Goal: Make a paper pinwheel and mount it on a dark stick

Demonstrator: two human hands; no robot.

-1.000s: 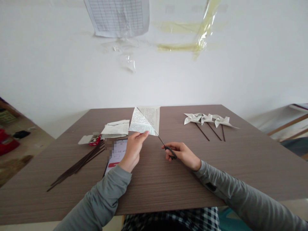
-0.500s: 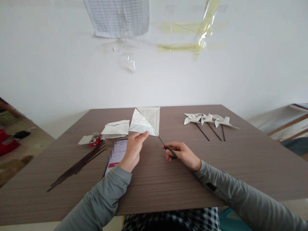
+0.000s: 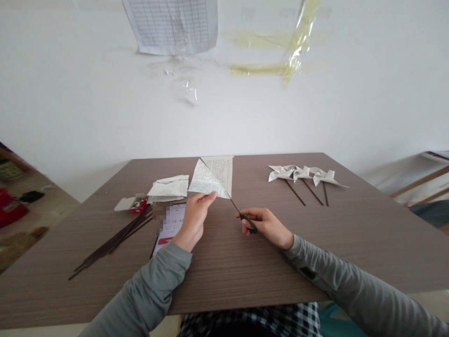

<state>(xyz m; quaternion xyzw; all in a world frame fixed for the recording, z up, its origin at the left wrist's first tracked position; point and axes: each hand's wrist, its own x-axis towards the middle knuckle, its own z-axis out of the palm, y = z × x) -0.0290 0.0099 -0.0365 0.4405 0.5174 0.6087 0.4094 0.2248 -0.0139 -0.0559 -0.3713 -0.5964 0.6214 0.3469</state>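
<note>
My left hand (image 3: 197, 215) pinches the lower edge of a printed sheet of paper (image 3: 221, 171) between thumb and fingers. A diagonal slit runs down the sheet from its top edge toward the lower right corner. My right hand (image 3: 268, 225) is closed round the black handles of a pair of scissors (image 3: 248, 223). Their blades reach up and left to the sheet's lower right corner, along the line of the slit. How far the blades are apart is too small to tell.
On the right lie three paper pinwheels (image 3: 303, 175) on dark sticks. To the left are a stack of paper (image 3: 169, 186), an opened red box (image 3: 139, 204) of small pins, a bundle of dark sticks (image 3: 110, 241) and a phone (image 3: 171, 220). A wall closes off the table's far edge (image 3: 252, 155).
The sheet's left flap has shifted very slightly right, and the scissors barely move at its corner. Both hands stay in almost the same place.
</note>
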